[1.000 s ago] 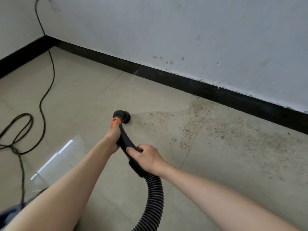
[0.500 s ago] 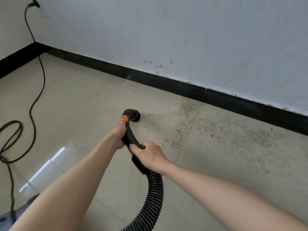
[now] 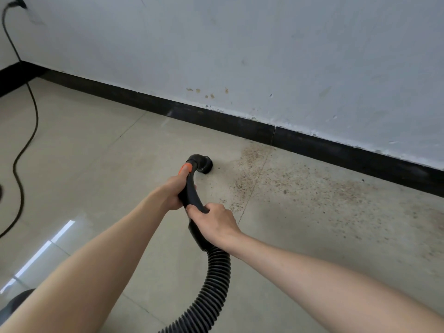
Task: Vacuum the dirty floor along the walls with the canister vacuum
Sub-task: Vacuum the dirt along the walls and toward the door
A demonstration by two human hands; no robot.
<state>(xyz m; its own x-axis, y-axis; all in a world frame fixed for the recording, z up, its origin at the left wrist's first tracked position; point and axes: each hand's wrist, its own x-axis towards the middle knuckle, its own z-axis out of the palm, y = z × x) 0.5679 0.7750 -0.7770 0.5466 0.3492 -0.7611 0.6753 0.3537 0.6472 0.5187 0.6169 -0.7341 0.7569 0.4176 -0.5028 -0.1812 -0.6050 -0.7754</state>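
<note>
I hold a black vacuum handle (image 3: 191, 191) with an orange band near its tip. My left hand (image 3: 174, 191) grips it just below the band; my right hand (image 3: 213, 223) grips it lower down, above the ribbed black hose (image 3: 213, 280). The round nozzle (image 3: 204, 163) rests on the beige tile floor at the left edge of a patch of brown grit (image 3: 300, 183). The grit spreads to the right along the black skirting (image 3: 336, 150). A dark piece of the canister (image 3: 16, 300) shows at the bottom left, mostly hidden by my left arm.
A black power cable (image 3: 24, 150) runs from a wall socket (image 3: 20, 2) at the top left down across the floor. The grey-white wall (image 3: 264, 56) is scuffed. The room's corner lies at the far left.
The nozzle has slid to the right over the floor, closer to the grit patch and the skirting. Both hands keep the same grip. The view has shifted right.
</note>
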